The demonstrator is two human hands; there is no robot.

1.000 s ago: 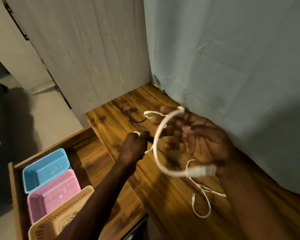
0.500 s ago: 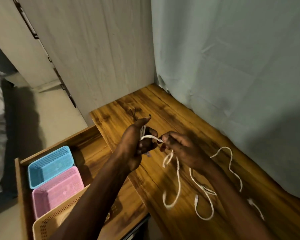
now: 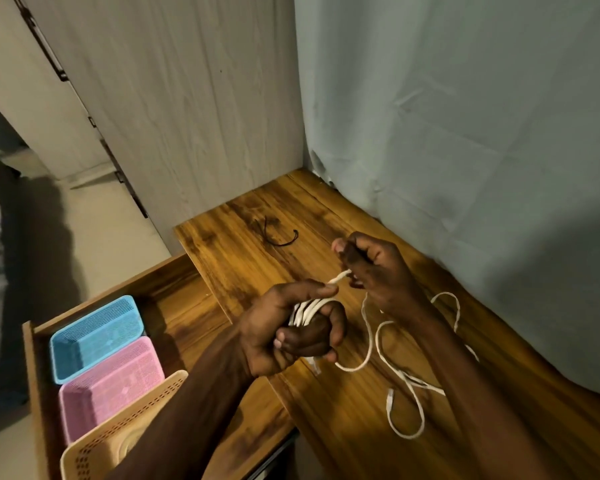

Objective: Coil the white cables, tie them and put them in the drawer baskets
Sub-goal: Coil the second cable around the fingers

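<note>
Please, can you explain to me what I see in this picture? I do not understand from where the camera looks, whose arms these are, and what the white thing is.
The camera sits on a person's head and looks forward and down, so both arms are that person's own; there is no machine. The left hand grips a bundle of white cable already wound into loops. The right hand pinches the same cable a little further along. The rest of the cable lies loose on the wooden tabletop, with a plug end showing. A small black tie lies further back. Lower left, an open drawer holds a blue basket, a pink basket and a beige basket.
</note>
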